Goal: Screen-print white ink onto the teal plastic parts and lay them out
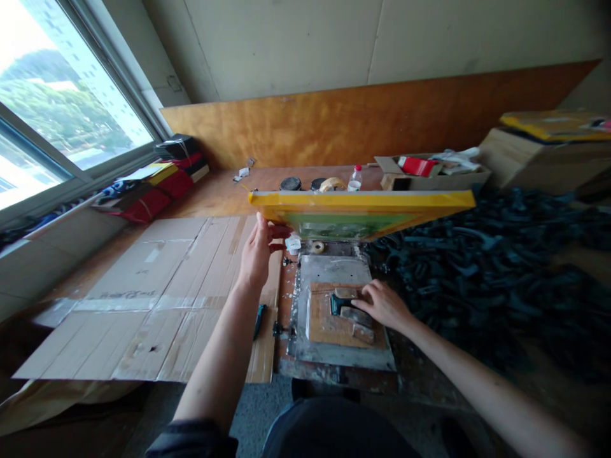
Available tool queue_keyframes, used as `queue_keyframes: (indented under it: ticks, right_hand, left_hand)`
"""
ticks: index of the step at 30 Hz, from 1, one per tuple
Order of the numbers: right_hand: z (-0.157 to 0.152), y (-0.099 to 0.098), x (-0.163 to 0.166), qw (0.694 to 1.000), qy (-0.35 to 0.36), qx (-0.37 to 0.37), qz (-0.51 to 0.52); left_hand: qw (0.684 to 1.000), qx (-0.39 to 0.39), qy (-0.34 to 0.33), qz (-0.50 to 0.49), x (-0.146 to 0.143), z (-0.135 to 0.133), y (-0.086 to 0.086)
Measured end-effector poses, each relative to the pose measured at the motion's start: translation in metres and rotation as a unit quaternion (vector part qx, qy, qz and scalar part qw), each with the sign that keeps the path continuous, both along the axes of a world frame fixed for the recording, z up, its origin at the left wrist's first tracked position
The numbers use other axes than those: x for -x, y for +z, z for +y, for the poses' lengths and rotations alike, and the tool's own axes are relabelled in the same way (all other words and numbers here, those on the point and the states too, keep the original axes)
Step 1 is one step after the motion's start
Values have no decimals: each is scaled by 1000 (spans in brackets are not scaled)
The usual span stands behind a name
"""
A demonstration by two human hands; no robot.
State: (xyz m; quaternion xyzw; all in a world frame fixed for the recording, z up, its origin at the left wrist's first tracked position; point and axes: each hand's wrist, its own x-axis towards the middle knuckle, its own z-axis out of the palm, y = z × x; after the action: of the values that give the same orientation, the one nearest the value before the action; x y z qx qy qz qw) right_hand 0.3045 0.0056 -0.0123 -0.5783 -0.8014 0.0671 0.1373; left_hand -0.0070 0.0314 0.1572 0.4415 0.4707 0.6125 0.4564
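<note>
A screen printing frame (363, 201) with yellow tape on its edges and a green mesh is tilted up over the bench. My left hand (260, 248) grips its left corner, thumb up and fingers bent behind the edge. Below it, a wooden board (322, 324) with small raised blocks lies on a grey metal plate (305, 350). A dark green, razor-shaped plastic piece (337, 304) rests among the blocks. My right hand (382, 304) has its fingers closed on the handle end of this piece, which the fingers partly hide.
Flattened cardboard (157, 299) covers the left side, with another dark piece (259, 321) at its edge. A large heap of dark plastic pieces (477, 273) lies right. Behind the frame stand a red-capped bottle (355, 179), dark-lidded jars (290, 184) and an open carton (429, 180). A tape roll (317, 247) sits beneath.
</note>
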Motion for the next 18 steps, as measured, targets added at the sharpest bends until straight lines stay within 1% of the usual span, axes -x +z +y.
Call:
queue_keyframes:
  ticks: [1, 2, 3, 4, 5, 6, 7, 8, 9, 11, 12, 13, 14, 15, 16, 17, 18]
  right_hand:
    - [-9, -8, 10, 1000, 6, 11, -24]
    - [-16, -12, 19, 999, -1, 22, -39]
    - [-22, -12, 28, 998, -16, 32, -46]
    - [-26, -9, 37, 998, -37, 40, -41]
    - [-31, -4, 47, 997, -59, 42, -28]
    - [-37, 1, 57, 997, -74, 34, -10]
    - [-44, 7, 68, 997, -76, 16, 12]
    - [-52, 13, 79, 998, -56, -7, 34]
    - [-60, 17, 89, 998, -8, -27, 56]
    - [-72, 23, 101, 986, 135, -44, 90]
    - [-74, 24, 99, 976, 190, -41, 99]
    - [-73, 26, 90, 972, 211, -38, 101]
    - [-68, 27, 73, 976, 193, -38, 92]
    - [-61, 27, 49, 987, 140, -45, 70]
    - [-52, 26, 19, 996, 61, -55, 36]
    - [-42, 25, -14, 998, -22, -63, -14]
    - [-33, 22, -48, 991, -98, -63, -70]
  left_hand:
    - [1000, -5, 26, -12, -5, -1, -3]
    - [998, 0, 48, -26, -11, -7, -11]
    - [998, 25, 50, -38, -18, -18, -23]
    - [996, 79, 21, -44, -25, -32, -38]
    - [987, 151, -24, -47, -33, -48, -57]
    - [962, 247, -110, -42, -42, -66, -76]
    - [930, 322, -171, -48, -49, -83, -95]
    - [913, 356, -187, -67, -56, -98, -112]
    - [905, 374, -186, -85, -61, -111, -126]
    - [913, 372, -123, -110, -58, -126, -146]
    - [921, 365, -87, -106, -50, -129, -152]
    - [927, 361, -48, -91, -36, -130, -158]
    - [931, 359, -9, -68, -16, -129, -165]
    - [932, 357, 27, -45, 8, -129, -172]
    - [929, 361, 74, -18, 36, -129, -182]
    - [920, 373, 121, 6, 67, -130, -194]
    - [903, 399, 158, 32, 97, -132, -207]
